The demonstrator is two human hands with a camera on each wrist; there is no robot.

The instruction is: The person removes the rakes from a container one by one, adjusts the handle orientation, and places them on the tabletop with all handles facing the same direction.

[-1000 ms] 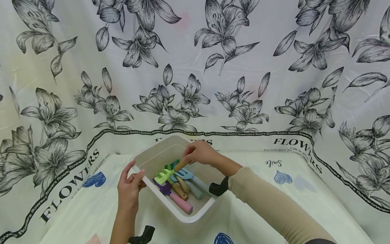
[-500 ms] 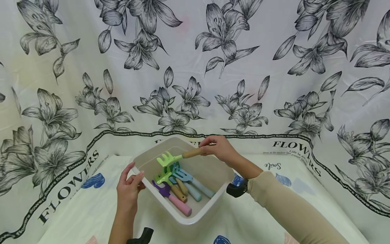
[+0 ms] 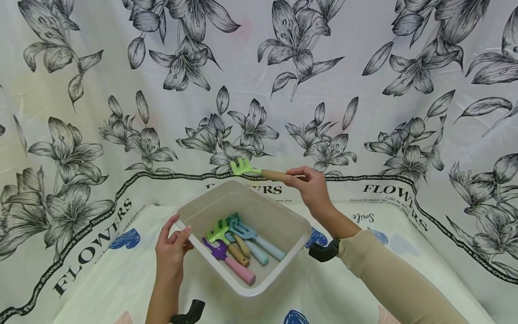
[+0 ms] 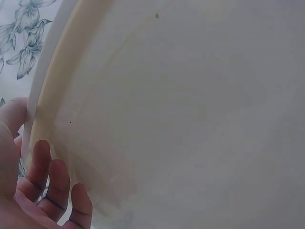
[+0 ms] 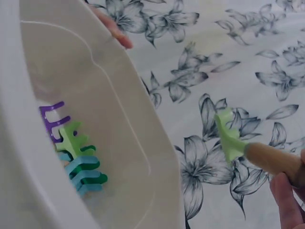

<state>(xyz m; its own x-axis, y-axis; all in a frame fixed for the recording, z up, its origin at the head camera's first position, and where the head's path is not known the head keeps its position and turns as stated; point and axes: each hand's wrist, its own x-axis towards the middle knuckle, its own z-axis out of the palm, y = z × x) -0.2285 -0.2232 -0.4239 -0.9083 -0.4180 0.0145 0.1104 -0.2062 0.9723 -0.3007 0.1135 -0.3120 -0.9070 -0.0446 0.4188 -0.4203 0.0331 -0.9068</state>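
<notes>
The person's right hand (image 3: 313, 186) pinches a light-green rake (image 3: 243, 167) by its wooden handle, raised outside a white bin (image 3: 279, 221). The left hand (image 3: 174, 240) grips the bin's left edge. Inside lie a purple rake (image 3: 240, 270) with a pink handle, another green rake (image 3: 218, 231) and 2 light-blue-handled tools (image 3: 269, 247).

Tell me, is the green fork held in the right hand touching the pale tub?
Apart. The right wrist view shows it: floral cloth is visible in a clear gap between the held green fork and the pale tub.
</notes>
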